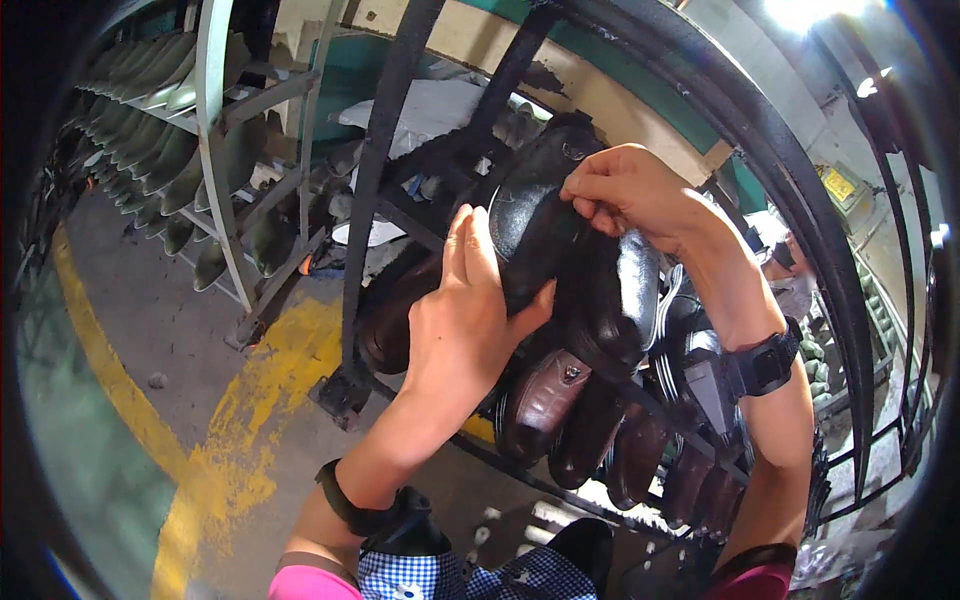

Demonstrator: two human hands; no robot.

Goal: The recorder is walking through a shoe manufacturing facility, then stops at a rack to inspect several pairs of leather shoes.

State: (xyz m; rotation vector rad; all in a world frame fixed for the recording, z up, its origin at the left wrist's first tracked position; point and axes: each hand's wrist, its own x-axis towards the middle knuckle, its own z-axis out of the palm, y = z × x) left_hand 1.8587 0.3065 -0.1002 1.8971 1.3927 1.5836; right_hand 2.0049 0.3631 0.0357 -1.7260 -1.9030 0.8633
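Observation:
A black leather shoe (524, 214) is held up in front of the black metal rack, its toe and stitched edge catching the light. My left hand (462, 325) steadies it from the near side, two fingers along the upper and the thumb spread across toward the right. At the shoe's upper right edge my right hand (630, 195) is closed in a pinch with fingers curled. Whatever lies between those fingertips is too small to make out. Below the hands, brown shoes (545, 398) hang toes down in a row on the rack.
Bars of the black metal rack (385, 150) rise close to both arms. A pale metal shelf frame (215, 150) with rows of greenish shoe-shaped pieces (170, 165) stands at left. Yellow paint (230, 450) marks the floor. Another person (790, 275) is partly visible at right.

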